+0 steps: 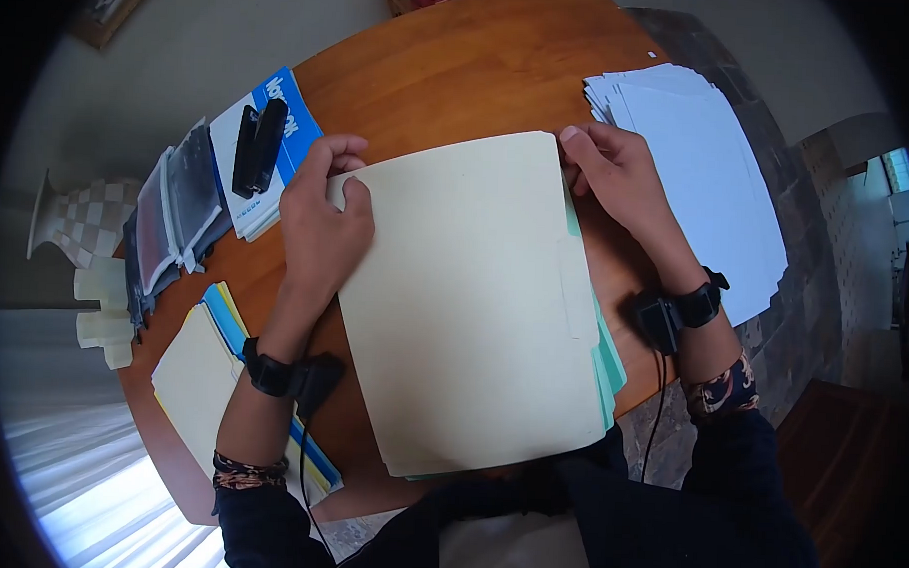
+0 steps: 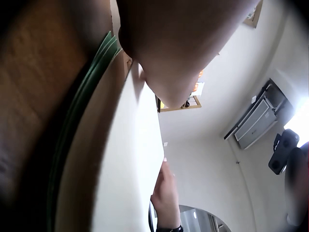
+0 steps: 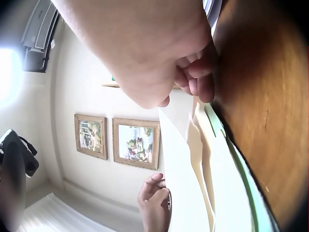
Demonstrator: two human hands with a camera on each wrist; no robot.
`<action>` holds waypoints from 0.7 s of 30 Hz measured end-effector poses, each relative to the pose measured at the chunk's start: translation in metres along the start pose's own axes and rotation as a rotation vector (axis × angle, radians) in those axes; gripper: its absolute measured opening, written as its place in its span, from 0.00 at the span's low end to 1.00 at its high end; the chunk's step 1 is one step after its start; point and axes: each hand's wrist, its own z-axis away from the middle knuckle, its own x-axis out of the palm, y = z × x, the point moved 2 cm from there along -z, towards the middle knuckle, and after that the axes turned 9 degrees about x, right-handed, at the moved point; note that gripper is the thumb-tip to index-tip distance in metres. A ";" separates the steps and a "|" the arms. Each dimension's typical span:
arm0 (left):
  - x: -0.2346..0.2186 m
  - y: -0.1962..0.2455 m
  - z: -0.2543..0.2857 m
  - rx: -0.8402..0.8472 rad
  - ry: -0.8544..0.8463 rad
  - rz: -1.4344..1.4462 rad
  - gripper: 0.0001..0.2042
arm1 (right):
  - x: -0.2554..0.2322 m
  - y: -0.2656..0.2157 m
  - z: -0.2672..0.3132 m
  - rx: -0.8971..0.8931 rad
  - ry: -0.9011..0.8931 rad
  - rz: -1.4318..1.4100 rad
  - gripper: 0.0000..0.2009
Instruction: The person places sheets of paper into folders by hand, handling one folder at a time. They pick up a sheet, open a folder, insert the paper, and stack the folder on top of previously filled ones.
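A stack of file folders, cream (image 1: 454, 304) on top and green (image 1: 608, 374) beneath, lies in front of the person over the table's near edge. My left hand (image 1: 322, 209) grips its far left corner, the thumb over the cream face and the index finger reaching past the edge. The left wrist view shows the cream folder (image 2: 128, 159) raised apart from the green folders (image 2: 84, 96). At the far right corner my right hand (image 1: 618, 175) curls its fingers around the stack's edge, with the thumb tip at the corner. Its fingertips (image 3: 205, 87) show beside the folder tops in the right wrist view.
White paper sheets (image 1: 694, 172) lie in a pile at the right. A black stapler (image 1: 259, 147) sits on a blue and white notebook (image 1: 298, 123) at the left, beside clear plastic sleeves (image 1: 182, 194). Cream, blue and yellow folders (image 1: 196, 375) lie nearer. A checkered vase (image 1: 86, 216) stands beyond.
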 end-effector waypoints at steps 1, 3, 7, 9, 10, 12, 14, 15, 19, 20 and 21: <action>-0.002 0.001 -0.001 0.020 0.016 0.005 0.14 | 0.000 -0.002 0.000 -0.018 0.002 0.021 0.22; -0.003 -0.003 -0.002 0.036 0.014 0.002 0.14 | 0.001 -0.004 0.002 -0.014 -0.003 0.050 0.22; -0.005 -0.005 -0.002 0.038 0.013 -0.003 0.14 | -0.002 -0.007 0.004 0.050 -0.065 -0.018 0.23; -0.006 -0.006 -0.003 0.055 0.016 0.008 0.14 | 0.001 -0.008 0.005 0.036 -0.059 -0.013 0.23; -0.006 -0.006 -0.004 0.069 0.020 0.017 0.13 | 0.002 -0.008 0.005 0.022 -0.058 -0.008 0.23; -0.007 -0.005 -0.004 0.066 0.013 0.032 0.12 | 0.002 -0.004 0.002 0.022 -0.062 -0.006 0.22; -0.008 -0.006 -0.005 0.063 0.006 0.045 0.11 | 0.002 -0.004 0.002 0.021 -0.067 -0.006 0.20; -0.008 -0.008 -0.005 0.076 0.011 0.066 0.10 | 0.003 -0.006 0.004 0.016 -0.073 -0.014 0.17; -0.005 -0.006 -0.007 0.093 0.032 0.113 0.11 | 0.002 0.001 0.005 -0.018 -0.094 -0.181 0.11; -0.005 -0.003 -0.007 0.095 0.026 0.115 0.11 | 0.002 0.002 0.005 -0.014 -0.090 -0.182 0.11; -0.005 0.000 -0.008 0.014 0.061 0.233 0.13 | 0.001 0.002 0.005 -0.035 -0.053 -0.252 0.11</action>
